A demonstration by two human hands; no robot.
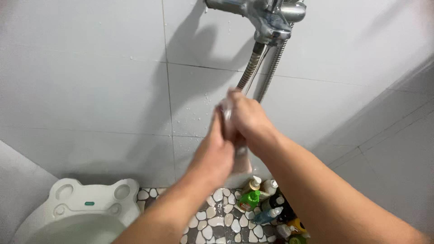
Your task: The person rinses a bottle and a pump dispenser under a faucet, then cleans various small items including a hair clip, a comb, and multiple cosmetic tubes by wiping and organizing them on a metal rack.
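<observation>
Both my hands are raised together under a chrome shower tap (271, 20). My left hand (214, 156) and my right hand (247, 121) press against each other around a pale, wet-looking thing (242, 163). One end of it shows above the fingers and the other hangs below the palms. I cannot tell what it is, as the hands hide most of it. Two metal hoses (251, 68) run down from the tap just behind my fingers.
A white basin with frog-like ears (86, 205) stands at the lower left. Several bottles (264, 205), one with a green body, are clustered on the pebble-patterned floor (217, 221) below my arms. White tiled walls (90, 90) meet in a corner on the right.
</observation>
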